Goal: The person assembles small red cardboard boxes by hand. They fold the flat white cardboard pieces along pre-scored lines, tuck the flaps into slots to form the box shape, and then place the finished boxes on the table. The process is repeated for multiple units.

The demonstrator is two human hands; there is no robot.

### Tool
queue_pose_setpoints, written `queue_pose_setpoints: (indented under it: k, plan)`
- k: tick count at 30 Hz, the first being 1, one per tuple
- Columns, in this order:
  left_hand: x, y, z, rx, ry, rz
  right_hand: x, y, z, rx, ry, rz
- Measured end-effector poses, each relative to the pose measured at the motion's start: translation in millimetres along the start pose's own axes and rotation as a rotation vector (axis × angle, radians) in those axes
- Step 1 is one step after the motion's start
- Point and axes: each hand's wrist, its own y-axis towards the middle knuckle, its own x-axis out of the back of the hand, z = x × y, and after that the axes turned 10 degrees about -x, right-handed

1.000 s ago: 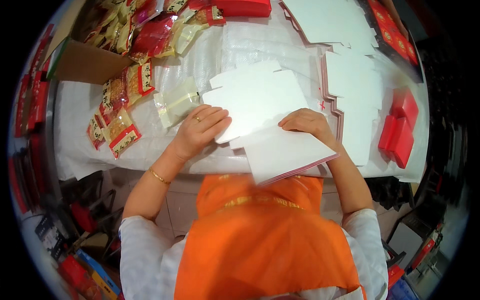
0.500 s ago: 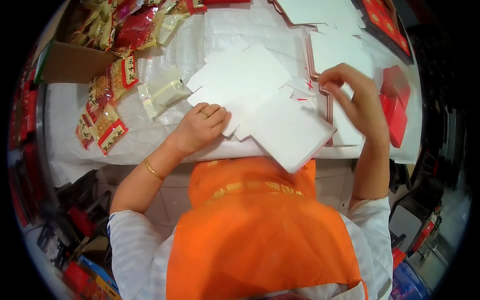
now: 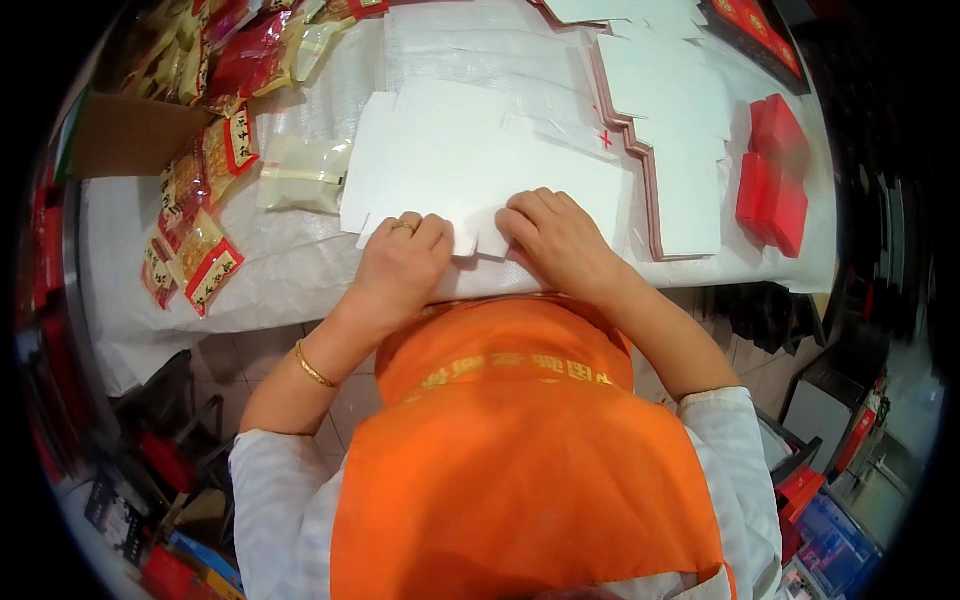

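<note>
Resting both hands on a white card blank point(image 3: 450, 140), lying flat on the white-covered desk point(image 3: 285, 262) just beyond the orange apron point(image 3: 520, 470). Curling the left hand point(image 3: 400, 265) over the near edge with fingers bunched together; bending the right hand point(image 3: 560, 245) over the same edge, farther right, with fingers likewise close together, and leaving a small tab point(image 3: 465, 240) showing between the two. Being unable to tell, with thumbs hidden, whether pinching the card or only pressing on it. Judging by the thin, straight-cut look, probably handling as light and fairly stiff, sliding easily on a smooth face, bending cleanly along a crease but tearing or denting at narrow tabs if forced; likely taking hold best along the long straight edges, with pressure spread flat rather than tugging on a tab. Finding no writing on the white face; spotting a small red cross-shaped mark point(image 3: 606, 139) beyond it, near the card stack point(image 3: 685, 205). Noticing dark printed characters on the cream-and-red labels of the snack packets point(image 3: 208, 258) at the left, and yellow lettering running across the apron, bending with the cloth and partly hard to read.
</note>
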Motion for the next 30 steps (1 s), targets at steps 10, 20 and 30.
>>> queue_pose_setpoints:
  k: [10,20,30]
  plan:
    - [-19.0,-3.2,-5.1,0.075,0.052,-0.087,-33.1,1.8,-3.0,0.083,0.063,-0.171]
    - [-0.6,11.9,13.2,0.154,-0.199,0.082,-0.7,41.6,4.6,-0.373,0.109,0.346]
    - [-26.5,-25.0,10.5,0.051,-0.121,-0.258,-31.5,13.1,10.8,-0.142,-0.038,-0.004]
